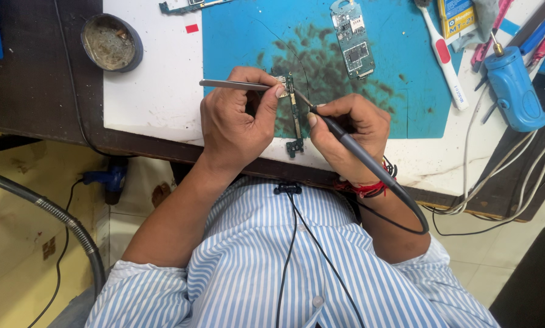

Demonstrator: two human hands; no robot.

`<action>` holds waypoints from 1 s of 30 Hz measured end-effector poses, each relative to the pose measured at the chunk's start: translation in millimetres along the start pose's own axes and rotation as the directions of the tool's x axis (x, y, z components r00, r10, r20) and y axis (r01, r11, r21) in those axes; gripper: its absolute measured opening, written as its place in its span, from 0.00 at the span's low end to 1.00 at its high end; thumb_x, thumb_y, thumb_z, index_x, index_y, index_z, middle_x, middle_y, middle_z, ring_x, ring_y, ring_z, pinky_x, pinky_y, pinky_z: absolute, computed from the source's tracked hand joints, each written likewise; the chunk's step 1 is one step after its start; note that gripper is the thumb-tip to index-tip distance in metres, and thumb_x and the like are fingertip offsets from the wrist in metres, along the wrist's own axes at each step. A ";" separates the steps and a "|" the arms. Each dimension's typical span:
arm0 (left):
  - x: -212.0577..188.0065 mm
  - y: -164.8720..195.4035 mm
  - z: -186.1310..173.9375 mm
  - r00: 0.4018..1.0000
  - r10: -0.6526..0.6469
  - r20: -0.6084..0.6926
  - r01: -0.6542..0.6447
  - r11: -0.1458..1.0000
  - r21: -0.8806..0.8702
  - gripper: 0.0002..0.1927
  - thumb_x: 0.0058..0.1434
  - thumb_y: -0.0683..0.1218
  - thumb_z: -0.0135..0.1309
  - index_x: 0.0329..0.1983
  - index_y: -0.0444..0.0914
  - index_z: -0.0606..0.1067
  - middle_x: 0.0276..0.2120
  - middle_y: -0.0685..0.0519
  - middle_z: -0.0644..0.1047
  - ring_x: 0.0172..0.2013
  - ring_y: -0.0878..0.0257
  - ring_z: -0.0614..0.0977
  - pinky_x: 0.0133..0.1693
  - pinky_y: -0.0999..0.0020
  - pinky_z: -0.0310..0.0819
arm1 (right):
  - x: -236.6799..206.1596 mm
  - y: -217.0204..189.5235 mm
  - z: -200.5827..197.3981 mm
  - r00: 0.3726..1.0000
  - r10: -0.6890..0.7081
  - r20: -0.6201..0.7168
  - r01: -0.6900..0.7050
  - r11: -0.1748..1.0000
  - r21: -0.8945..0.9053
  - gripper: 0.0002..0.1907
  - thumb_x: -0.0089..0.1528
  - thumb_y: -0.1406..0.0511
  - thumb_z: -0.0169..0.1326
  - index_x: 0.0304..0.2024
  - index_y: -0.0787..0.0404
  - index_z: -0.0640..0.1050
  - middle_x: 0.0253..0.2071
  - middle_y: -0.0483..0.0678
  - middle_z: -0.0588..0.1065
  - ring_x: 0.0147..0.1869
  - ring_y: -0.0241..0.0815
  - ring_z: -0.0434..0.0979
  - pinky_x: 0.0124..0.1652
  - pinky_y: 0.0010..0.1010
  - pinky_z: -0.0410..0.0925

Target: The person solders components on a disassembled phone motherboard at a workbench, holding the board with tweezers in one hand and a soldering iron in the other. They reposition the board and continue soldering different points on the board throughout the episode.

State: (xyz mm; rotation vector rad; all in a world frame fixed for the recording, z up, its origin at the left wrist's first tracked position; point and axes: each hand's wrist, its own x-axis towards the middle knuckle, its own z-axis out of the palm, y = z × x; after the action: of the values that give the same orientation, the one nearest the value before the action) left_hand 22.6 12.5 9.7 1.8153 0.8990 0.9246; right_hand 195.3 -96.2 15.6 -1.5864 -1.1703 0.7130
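My left hand pinches metal tweezers, their tips at a narrow green circuit board lying on the stained blue mat. My right hand grips a dark soldering iron like a pen, with its tip touching the upper part of the same board. The iron's black cable loops back past my wrist, which wears red thread.
A second phone board lies further up the mat. A round tin sits at the left, a white toothbrush and a blue tool at the right. Grey cables hang off the bench's right edge. A flexible hose runs lower left.
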 end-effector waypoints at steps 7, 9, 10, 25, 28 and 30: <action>-0.6 -0.4 -0.2 1.000 -0.006 0.003 0.006 1.000 -0.011 0.04 0.71 0.39 0.58 0.42 0.36 0.74 0.32 0.52 0.82 0.29 0.68 0.85 0.30 0.75 0.77 | -0.3 -0.2 -0.5 1.000 -0.027 0.008 0.028 0.999 -0.028 0.07 0.62 0.74 0.64 0.40 0.67 0.78 0.33 0.46 0.78 0.34 0.29 0.75 0.35 0.21 0.66; -0.8 -0.1 0.0 1.000 -0.003 0.000 0.003 1.000 -0.007 0.04 0.71 0.39 0.58 0.42 0.36 0.74 0.31 0.52 0.82 0.29 0.68 0.85 0.30 0.75 0.77 | 0.1 -0.1 -0.8 0.998 -0.054 0.011 0.055 0.997 -0.049 0.06 0.62 0.74 0.64 0.40 0.67 0.78 0.33 0.47 0.77 0.34 0.29 0.75 0.35 0.21 0.66; -0.8 0.0 0.1 1.000 -0.002 -0.002 0.002 1.000 -0.005 0.04 0.70 0.39 0.58 0.42 0.36 0.74 0.31 0.52 0.82 0.29 0.67 0.85 0.30 0.74 0.78 | -0.3 -0.4 -0.8 0.999 -0.040 0.008 0.041 0.999 -0.034 0.06 0.62 0.74 0.64 0.40 0.67 0.78 0.33 0.46 0.77 0.34 0.29 0.74 0.35 0.21 0.66; -1.2 -0.6 0.2 1.000 0.016 -0.005 -0.016 1.000 -0.015 0.04 0.72 0.39 0.58 0.43 0.36 0.74 0.33 0.52 0.82 0.31 0.67 0.85 0.32 0.75 0.79 | -0.3 -1.1 -0.3 1.000 -0.020 0.004 0.020 0.999 -0.025 0.07 0.62 0.74 0.64 0.40 0.67 0.78 0.33 0.46 0.78 0.33 0.29 0.74 0.33 0.20 0.66; -1.3 -1.0 0.4 1.000 0.007 -0.008 -0.007 1.000 0.010 0.04 0.70 0.39 0.59 0.42 0.36 0.74 0.31 0.52 0.82 0.29 0.67 0.84 0.30 0.74 0.77 | 0.2 -0.7 -0.9 0.999 -0.045 0.010 0.046 0.998 -0.035 0.07 0.62 0.74 0.64 0.40 0.67 0.78 0.33 0.47 0.77 0.34 0.29 0.74 0.33 0.19 0.66; -1.0 -1.4 0.7 1.000 -0.012 0.004 0.012 1.000 -0.005 0.04 0.70 0.39 0.58 0.42 0.36 0.74 0.31 0.52 0.82 0.28 0.68 0.84 0.29 0.75 0.77 | -0.3 -0.5 -0.6 1.000 -0.014 0.005 0.014 1.000 0.002 0.07 0.62 0.74 0.64 0.40 0.67 0.78 0.33 0.46 0.78 0.34 0.28 0.75 0.34 0.21 0.66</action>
State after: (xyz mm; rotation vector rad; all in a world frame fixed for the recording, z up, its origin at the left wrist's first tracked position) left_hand 22.5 11.9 7.9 1.8055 0.9036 0.9145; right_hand 195.6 -96.7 16.2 -1.5742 -1.1830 0.7084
